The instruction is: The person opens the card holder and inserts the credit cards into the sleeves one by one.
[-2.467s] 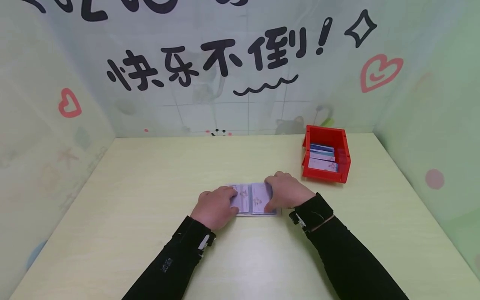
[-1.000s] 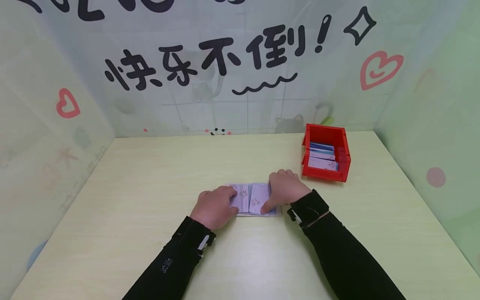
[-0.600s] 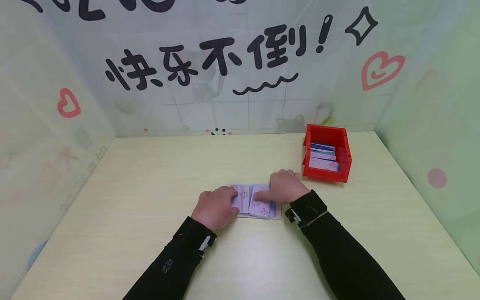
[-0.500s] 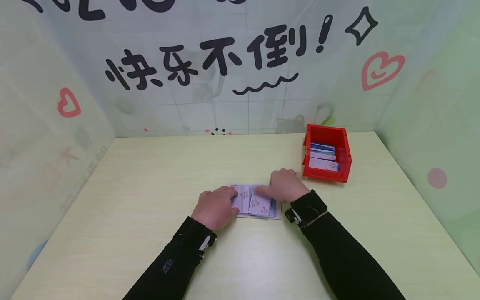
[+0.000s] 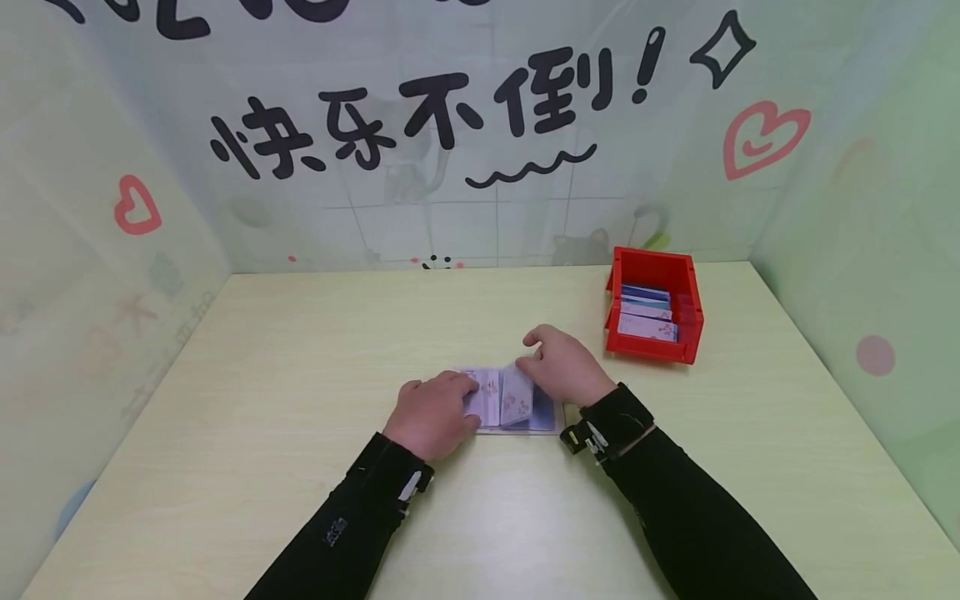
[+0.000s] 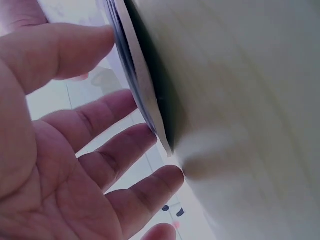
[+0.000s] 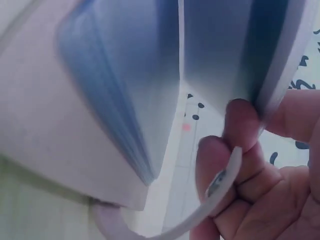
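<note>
The card album (image 5: 510, 407) lies mid-table (image 5: 300, 350), wide room leftward, red bin (image 5: 654, 307) near right. Left hand (image 5: 431, 412) presses flat; right hand (image 5: 564, 367) pinches a page (seemingly bent), lifted higher than before.

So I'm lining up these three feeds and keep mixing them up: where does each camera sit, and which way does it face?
Head: worn on the head, facing forward and down at the table, card album, red bin; both sleeves, left hand and right hand show.
Left wrist: under the left hand, facing along the open fingers touching the album's edge.
Right wrist: under the right hand, facing up at a lifted page its fingers pinch.
All three share the album.
</note>
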Demonstrator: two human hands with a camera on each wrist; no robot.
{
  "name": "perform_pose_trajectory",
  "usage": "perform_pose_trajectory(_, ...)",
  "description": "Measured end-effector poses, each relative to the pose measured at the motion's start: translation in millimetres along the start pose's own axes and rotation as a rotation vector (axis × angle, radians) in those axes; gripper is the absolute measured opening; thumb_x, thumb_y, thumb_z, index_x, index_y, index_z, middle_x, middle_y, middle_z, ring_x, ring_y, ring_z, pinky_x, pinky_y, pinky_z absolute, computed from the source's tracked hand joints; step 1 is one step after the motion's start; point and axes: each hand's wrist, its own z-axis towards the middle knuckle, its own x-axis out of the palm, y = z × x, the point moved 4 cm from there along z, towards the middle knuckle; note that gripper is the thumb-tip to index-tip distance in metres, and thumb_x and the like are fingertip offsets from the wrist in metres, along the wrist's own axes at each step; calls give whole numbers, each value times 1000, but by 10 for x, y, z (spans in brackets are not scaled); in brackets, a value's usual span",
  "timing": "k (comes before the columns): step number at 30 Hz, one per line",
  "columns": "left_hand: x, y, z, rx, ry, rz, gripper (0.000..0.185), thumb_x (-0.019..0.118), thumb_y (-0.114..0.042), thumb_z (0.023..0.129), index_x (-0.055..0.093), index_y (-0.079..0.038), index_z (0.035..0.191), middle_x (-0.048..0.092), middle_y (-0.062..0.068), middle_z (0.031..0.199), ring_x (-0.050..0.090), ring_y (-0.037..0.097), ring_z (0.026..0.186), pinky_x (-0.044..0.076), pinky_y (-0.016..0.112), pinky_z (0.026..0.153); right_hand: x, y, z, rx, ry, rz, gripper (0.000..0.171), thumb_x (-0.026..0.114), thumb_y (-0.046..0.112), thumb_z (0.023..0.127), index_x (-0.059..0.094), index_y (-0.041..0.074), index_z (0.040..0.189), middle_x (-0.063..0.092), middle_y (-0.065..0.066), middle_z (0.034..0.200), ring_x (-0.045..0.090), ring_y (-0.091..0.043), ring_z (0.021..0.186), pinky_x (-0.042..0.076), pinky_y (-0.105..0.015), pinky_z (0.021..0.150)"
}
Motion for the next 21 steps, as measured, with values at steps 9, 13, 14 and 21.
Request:
perform_pose_trajectory(9, 6, -7, -15, 31, 3, 16, 41, 72, -31, 99, 70, -26, 139, 61, 9, 149, 57, 30, 140, 42, 64, 111, 12, 73, -42, -27, -22, 67, 36, 64, 27, 105, 62, 11, 138, 66, -10, 97, 62, -24, 87, 56, -28, 70)
perform_pose_trajectory(13, 10, -10, -22, 35, 4, 4, 41, 71, -28, 99, 70, -31, 139, 59, 11, 149, 57, 34, 137, 40, 65, 112, 15, 100, -54, -36, -19, 98, 37, 61, 25, 107, 61, 11, 141, 73, -8, 105, 66, -24, 91, 61, -34, 82)
perform_pose_trajectory(14, 9, -12, -23, 36, 4, 1, 41, 70, -28, 99, 70, -31, 139, 59, 12, 149, 56, 35, 137, 39, 65, 112, 18, 106, -57, -43, -17, 103, 37, 60, 25, 107, 60, 11, 141, 74, -8, 107, 67, -24, 93, 61, -36, 86)
perform_pose_trajectory(21, 8, -4, -22, 50, 9, -5, 40, 69, -27, 100, 70, -34, 139, 57, 13, 150, 54, 40, 137, 39, 67, 111, 47, 157, -96, -94, 10, 107, 37, 60, 21, 107, 59, 11, 143, 79, -3, 106, 68, -23, 99, 59, -41, 97)
